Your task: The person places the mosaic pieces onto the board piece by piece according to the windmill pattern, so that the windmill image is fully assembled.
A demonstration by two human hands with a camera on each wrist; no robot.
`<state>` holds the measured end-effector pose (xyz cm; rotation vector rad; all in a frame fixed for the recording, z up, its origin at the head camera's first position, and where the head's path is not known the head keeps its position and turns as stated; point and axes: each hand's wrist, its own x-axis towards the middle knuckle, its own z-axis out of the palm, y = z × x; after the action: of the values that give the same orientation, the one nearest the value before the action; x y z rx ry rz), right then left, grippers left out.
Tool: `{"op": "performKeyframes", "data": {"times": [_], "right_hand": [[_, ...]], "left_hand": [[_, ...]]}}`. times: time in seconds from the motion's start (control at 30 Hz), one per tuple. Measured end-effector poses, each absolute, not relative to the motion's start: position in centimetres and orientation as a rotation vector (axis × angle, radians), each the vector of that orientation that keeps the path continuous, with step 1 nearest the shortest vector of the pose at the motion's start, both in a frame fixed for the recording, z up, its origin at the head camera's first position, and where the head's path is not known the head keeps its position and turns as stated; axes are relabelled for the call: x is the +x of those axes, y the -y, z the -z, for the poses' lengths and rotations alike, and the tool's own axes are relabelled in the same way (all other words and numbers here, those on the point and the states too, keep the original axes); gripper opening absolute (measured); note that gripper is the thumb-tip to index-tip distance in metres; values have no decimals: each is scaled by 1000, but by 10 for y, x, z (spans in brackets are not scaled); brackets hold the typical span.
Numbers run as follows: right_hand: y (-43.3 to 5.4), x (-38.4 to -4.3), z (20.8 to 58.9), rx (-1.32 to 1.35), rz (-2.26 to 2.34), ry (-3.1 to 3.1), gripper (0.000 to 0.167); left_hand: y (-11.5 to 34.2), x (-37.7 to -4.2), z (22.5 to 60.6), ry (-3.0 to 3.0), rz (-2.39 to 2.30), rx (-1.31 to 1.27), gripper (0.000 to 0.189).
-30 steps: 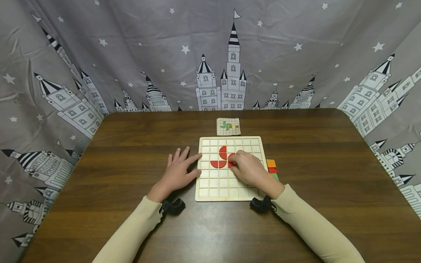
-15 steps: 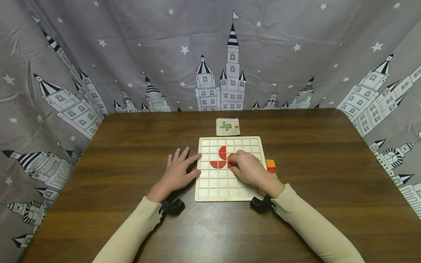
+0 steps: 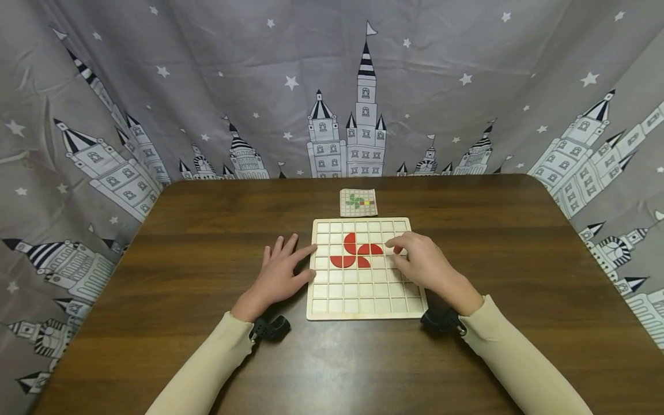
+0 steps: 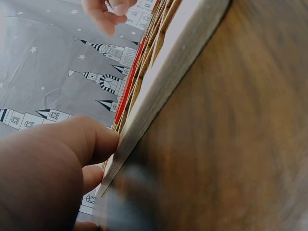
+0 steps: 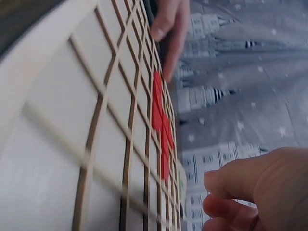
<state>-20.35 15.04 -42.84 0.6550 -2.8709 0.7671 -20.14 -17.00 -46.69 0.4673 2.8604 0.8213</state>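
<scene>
A pale wooden grid board (image 3: 365, 308) lies on the table, with several red quarter-circle tiles (image 3: 342, 261) set in its cells in a pinwheel-like pattern. My left hand (image 3: 280, 274) rests flat beside the board's left edge, fingers spread, thumb and index fingertip touching that edge. In the left wrist view its thumb (image 4: 98, 139) is against the board's side. Over the right part of the board hovers my right hand (image 3: 427, 262), fingers loosely bent, apart from the tiles. The right wrist view shows nothing held between its thumb and fingers (image 5: 226, 209).
Just behind the board lies a small pattern card (image 3: 358, 203) with green, red and yellow shapes on a grid. The brown table (image 3: 207, 213) extends on both sides. A grey curtain (image 3: 233, 46) printed with castles hangs at the back.
My right hand has let go of a red tile and moved right, uncovering the right-hand red tiles. It now hides the coloured tiles beside the board. My left hand has stayed put.
</scene>
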Motion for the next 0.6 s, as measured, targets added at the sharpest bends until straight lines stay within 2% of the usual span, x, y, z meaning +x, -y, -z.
{"op": "performKeyframes", "data": {"times": [0.6], "right_hand": [[-209, -197, 431, 485, -736, 2916, 27]], "left_hand": [[170, -201, 466, -2860, -815, 455, 59]]}}
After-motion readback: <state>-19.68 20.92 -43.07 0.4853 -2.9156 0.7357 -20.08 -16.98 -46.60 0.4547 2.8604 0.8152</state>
